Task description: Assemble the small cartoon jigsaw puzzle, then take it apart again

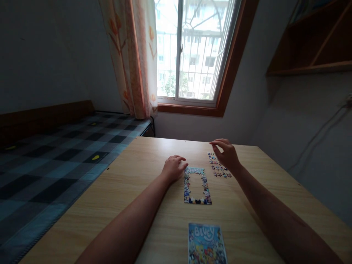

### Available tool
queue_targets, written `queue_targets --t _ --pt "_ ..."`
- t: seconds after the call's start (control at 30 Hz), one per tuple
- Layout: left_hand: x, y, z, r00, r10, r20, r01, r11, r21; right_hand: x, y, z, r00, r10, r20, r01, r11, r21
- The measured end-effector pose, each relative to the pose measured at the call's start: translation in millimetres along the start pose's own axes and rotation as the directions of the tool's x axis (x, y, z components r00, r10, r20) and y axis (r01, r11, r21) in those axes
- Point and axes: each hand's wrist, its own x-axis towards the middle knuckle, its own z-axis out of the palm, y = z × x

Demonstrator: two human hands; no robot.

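A partly joined jigsaw puzzle (208, 187) lies on the table as a rectangular border, with bare wood showing inside it. My left hand (173, 168) rests at its top left corner, fingers loosely bent and thumb apart, holding nothing. Over the far end of the loose puzzle pieces (220, 169), my right hand (227, 154) is raised, thumb and index fingertips close together in a pinch. Anything between those fingertips is too small to make out. The loose pieces sit in rows right of the border, partly covered by this hand.
A blue "Bluey" picture card or box (206, 244) lies near me on the wooden table (132, 183). Left of the table stands a bed with a checked cover (68, 165). Beyond are a curtain (132, 58) and a window (198, 51); a wooden shelf (310, 68) hangs at right.
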Motion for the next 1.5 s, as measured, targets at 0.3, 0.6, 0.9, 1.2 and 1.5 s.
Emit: queue_targets --t 0.3,0.6,0.9,1.2,1.5 --pt "0.9 -0.2 4.6 0.992 0.123 -0.028 -0.124 0.991 -0.048 -100.5 99.3 -50.7 0.807 0.59 -0.03 -0.589 0.799 -0.121" --pt "1.6 -5.4 4.4 0.955 0.294 0.034 -0.294 0.956 0.0 -113.3 116.6 -41.1 0.608 0.793 0.03 -0.777 0.602 -0.182" --pt "7.8 -14.9 11.4 0.962 0.261 0.08 -0.261 0.965 -0.015 -107.7 114.5 -35.4 0.633 0.747 0.205 -0.656 0.657 -0.371" --pt "8.9 -16.2 9.7 0.971 0.236 0.025 -0.234 0.97 -0.069 -99.5 108.7 -36.1 0.576 0.756 0.31 -0.567 0.643 -0.515" --pt "11.2 -19.5 -3.9 0.955 -0.025 -0.296 -0.027 0.985 -0.171 -94.6 90.4 -37.4 0.516 0.764 0.387 -0.463 0.629 -0.625"
